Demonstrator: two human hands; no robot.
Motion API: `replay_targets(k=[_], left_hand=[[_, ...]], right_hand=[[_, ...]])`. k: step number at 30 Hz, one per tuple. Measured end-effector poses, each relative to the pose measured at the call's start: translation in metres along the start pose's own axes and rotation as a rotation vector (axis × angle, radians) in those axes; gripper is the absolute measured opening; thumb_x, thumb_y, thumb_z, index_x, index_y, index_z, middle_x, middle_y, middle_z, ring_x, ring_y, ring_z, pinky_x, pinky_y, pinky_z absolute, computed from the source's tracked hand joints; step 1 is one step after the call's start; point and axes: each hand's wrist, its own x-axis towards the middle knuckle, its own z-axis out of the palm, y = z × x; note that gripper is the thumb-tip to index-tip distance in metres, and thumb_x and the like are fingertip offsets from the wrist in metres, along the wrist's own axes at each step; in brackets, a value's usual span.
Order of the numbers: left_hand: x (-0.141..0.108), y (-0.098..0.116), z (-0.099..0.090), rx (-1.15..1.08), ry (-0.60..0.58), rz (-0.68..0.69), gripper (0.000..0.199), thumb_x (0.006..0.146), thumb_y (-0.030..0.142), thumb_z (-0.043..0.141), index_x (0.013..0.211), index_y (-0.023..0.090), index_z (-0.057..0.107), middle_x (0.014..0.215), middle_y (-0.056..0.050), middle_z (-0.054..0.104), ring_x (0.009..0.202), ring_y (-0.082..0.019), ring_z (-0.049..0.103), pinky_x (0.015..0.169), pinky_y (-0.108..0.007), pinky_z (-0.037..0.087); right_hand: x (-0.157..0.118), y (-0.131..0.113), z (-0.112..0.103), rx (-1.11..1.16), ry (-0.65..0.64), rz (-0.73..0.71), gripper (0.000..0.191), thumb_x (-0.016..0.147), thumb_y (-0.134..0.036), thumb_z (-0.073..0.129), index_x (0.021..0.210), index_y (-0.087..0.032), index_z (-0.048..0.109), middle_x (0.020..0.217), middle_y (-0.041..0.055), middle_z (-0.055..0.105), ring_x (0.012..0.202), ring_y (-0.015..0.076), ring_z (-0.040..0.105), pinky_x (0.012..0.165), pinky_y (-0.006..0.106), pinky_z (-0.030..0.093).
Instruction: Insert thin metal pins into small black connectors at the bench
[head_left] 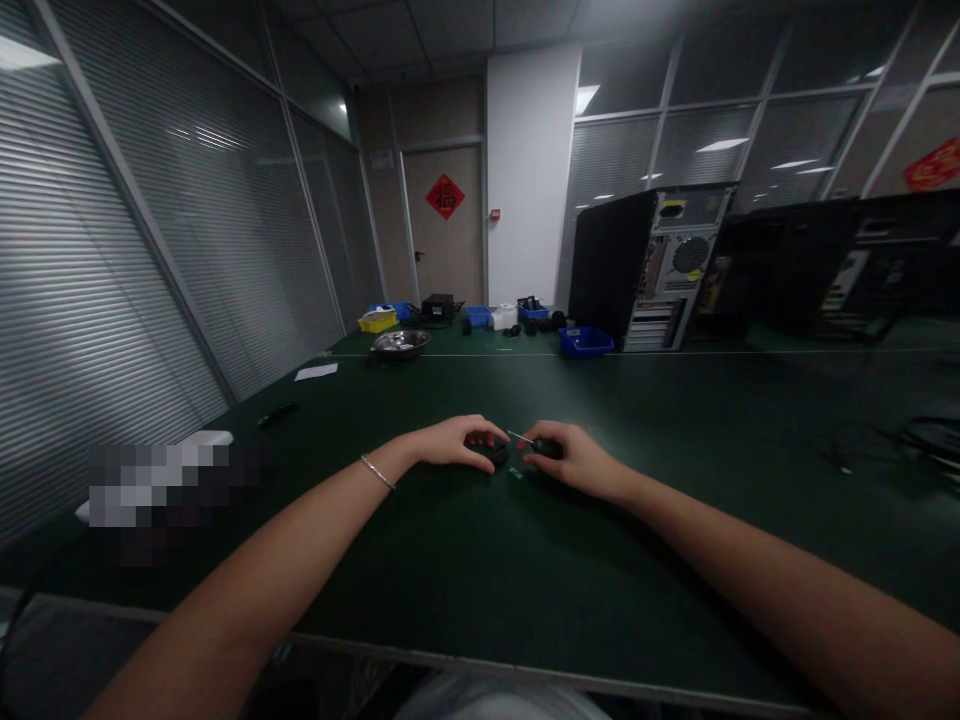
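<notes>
One screwdriver (548, 448) | in right grip (577, 460) | dark part (499, 456) at left grip (452, 442)

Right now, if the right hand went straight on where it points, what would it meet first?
Probably the left hand or the dark part by it; depth leaves unclear which comes first.

We seem to be in an office that serves as an electronics workshop: around us we see blinds (187, 200), a door (448, 255) and a ceiling (450, 25) of panels, yet our bench (420, 560) bears PC towers (611, 265) and trays (586, 348), and we hold a screwdriver (549, 449)
</notes>
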Motion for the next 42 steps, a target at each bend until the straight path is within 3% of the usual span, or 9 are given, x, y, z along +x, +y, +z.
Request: replay_targets(k=[8, 17, 25, 30, 37, 42], left_hand=[[0.004, -0.012, 0.001, -0.189, 0.005, 0.005, 0.032, 0.077, 0.029, 0.056, 0.108, 0.019, 0.057, 0.097, -0.005, 0.058, 0.081, -0.013, 0.052, 0.070, -0.025, 0.040], [0.010, -0.025, 0.008, -0.568, 0.124, -0.057, 0.038, 0.071, 0.021, 0.063, 0.109, 0.016, 0.058, 0.105, -0.008, 0.060, 0.091, -0.015, 0.056, 0.085, -0.032, 0.041], [0.011, -0.024, 0.010, -0.661, 0.187, -0.104, 0.035, 0.069, 0.023, 0.067, 0.101, 0.013, 0.062, 0.098, -0.011, 0.064, 0.078, -0.014, 0.060, 0.079, -0.032, 0.044], [0.012, -0.025, 0.013, -0.750, 0.229, -0.145, 0.032, 0.069, 0.021, 0.067, 0.100, 0.012, 0.062, 0.091, -0.009, 0.065, 0.077, -0.013, 0.061, 0.081, -0.031, 0.045], [0.018, -0.006, 0.025, -0.882, 0.256, -0.153, 0.029, 0.071, 0.019, 0.066, 0.098, 0.011, 0.060, 0.093, -0.011, 0.063, 0.078, -0.014, 0.061, 0.079, -0.033, 0.046], [0.022, -0.001, 0.032, -0.896, 0.271, -0.120, 0.026, 0.072, 0.017, 0.065, 0.097, 0.011, 0.060, 0.094, -0.010, 0.062, 0.078, -0.012, 0.059, 0.079, -0.031, 0.045]], right_hand=[[-0.002, -0.011, -0.006, -0.091, -0.076, -0.046, 0.018, 0.076, -0.023, 0.058, 0.093, -0.025, 0.064, 0.088, 0.0013, 0.060, 0.073, 0.0149, 0.054, 0.061, 0.024, 0.039], [0.000, -0.019, -0.010, -0.165, -0.224, -0.046, 0.030, 0.078, -0.026, 0.057, 0.108, -0.024, 0.059, 0.102, 0.0032, 0.056, 0.087, 0.0175, 0.054, 0.074, 0.027, 0.042], [0.003, -0.017, -0.011, -0.147, -0.290, -0.077, 0.026, 0.080, -0.029, 0.054, 0.106, -0.024, 0.060, 0.103, 0.0035, 0.056, 0.088, 0.0175, 0.054, 0.074, 0.028, 0.043], [0.002, -0.012, -0.005, -0.085, -0.194, -0.057, 0.026, 0.076, -0.030, 0.059, 0.102, -0.022, 0.059, 0.097, 0.0021, 0.058, 0.081, 0.0155, 0.055, 0.068, 0.026, 0.043], [0.003, -0.004, 0.003, 0.009, 0.155, -0.081, 0.023, 0.077, -0.024, 0.057, 0.099, -0.019, 0.055, 0.090, 0.0032, 0.058, 0.076, 0.0140, 0.053, 0.065, 0.025, 0.043], [0.003, -0.005, 0.004, 0.041, 0.223, -0.145, 0.021, 0.079, -0.024, 0.056, 0.099, -0.019, 0.054, 0.089, 0.0028, 0.057, 0.076, 0.0133, 0.053, 0.065, 0.025, 0.043]])
